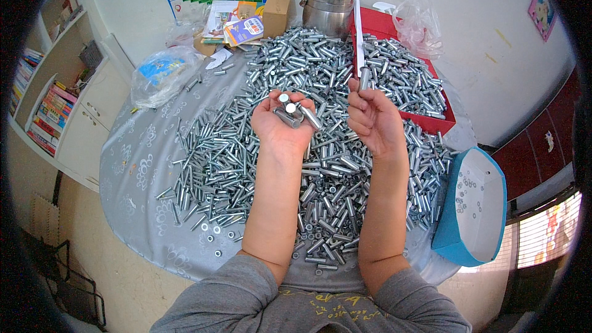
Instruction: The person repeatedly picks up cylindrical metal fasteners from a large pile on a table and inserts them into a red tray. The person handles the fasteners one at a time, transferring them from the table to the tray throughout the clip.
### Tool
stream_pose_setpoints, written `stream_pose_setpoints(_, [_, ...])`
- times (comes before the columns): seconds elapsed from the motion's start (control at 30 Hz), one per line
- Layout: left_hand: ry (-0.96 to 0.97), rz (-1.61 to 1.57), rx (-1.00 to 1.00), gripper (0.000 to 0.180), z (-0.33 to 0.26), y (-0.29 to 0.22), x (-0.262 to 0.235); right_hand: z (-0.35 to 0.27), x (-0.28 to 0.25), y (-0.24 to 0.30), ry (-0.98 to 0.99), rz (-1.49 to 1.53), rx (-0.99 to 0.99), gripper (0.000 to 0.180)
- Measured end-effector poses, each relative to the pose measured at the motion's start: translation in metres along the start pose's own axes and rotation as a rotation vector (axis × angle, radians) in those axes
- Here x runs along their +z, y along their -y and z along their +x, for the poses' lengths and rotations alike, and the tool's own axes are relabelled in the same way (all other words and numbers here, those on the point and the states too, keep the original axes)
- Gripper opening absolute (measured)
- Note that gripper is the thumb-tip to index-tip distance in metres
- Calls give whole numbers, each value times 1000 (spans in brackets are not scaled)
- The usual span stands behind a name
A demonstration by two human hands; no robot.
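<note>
**handful in the left, single piece in the right**

while your left hand (285, 124) sits palm-up over the middle of the table (132, 166), its fingers are curled into a cup around a small bundle of metal sleeves (295, 113), held loosely rather than squeezed. your right hand (372, 120) is just beside it, thumb and fingers pinched on one sleeve (364, 78) that stands upright above the knuckles. both hands hover over the big heap of sleeves (308, 166) that covers most of the grey cloth. a red tray (445, 124) with more of them sits at the far right edge, a steel pot (327, 6) at the far edge, and a blue-rimmed tray (472, 209) holding a few small nuts hangs off the near right corner.

this looks like the gathering stage, with pieces being collected or paired in hand. the next move seems to call for a steady left cup, since the bundle lies loose and a tilt could spill it.
</note>
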State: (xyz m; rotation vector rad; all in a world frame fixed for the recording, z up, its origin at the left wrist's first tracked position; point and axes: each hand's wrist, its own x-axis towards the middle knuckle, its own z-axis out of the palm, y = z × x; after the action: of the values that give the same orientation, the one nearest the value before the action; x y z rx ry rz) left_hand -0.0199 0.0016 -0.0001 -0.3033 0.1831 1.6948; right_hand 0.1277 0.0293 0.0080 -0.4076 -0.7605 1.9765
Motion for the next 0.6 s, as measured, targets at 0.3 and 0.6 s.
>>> stream_pose_setpoints(0.3, [16,-8,-10,17,1,0,-1,0,-7,-1,39,-86,-5,15])
stream_pose_setpoints(0.6, [13,-12,-11,18,0,1,0,0,1,-2,-34,-220,75,19])
